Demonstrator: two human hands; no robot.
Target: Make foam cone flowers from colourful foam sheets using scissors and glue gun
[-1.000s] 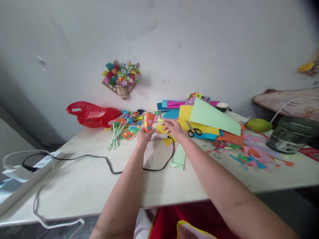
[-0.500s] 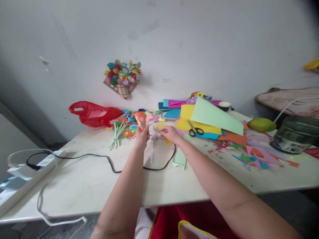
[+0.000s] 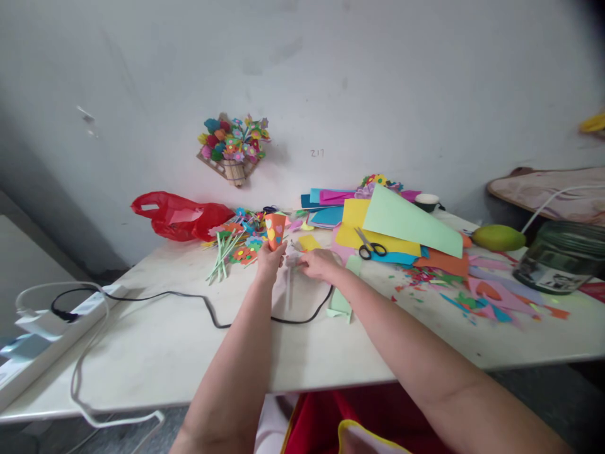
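Observation:
An orange cone-shaped cup (image 3: 275,231) with coloured hearts on it stands upright in my left hand (image 3: 271,260), its wide end up. Just right of it, my right hand (image 3: 319,263) is low over the table with its fingers pressed together; what they hold, if anything, is too small to name. A clear stick-like piece (image 3: 288,287) lies on the table below the fingers. Beyond my right hand is a yellow piece (image 3: 309,243). Left of the cup are flower cut-outs (image 3: 244,255) and pale green stems (image 3: 220,257).
A black cable (image 3: 302,321) curves across the table (image 3: 142,359). Scissors (image 3: 371,246) rest on coloured sheets (image 3: 406,217) to the right, near scraps and a glass jar (image 3: 558,258). A red bag (image 3: 182,217) lies back left, a power strip (image 3: 61,340) at the left.
The cup has turned from leaning left to nearly upright, its hearts now facing differently. My right hand has moved down and slightly toward me, uncovering more of the yellow piece.

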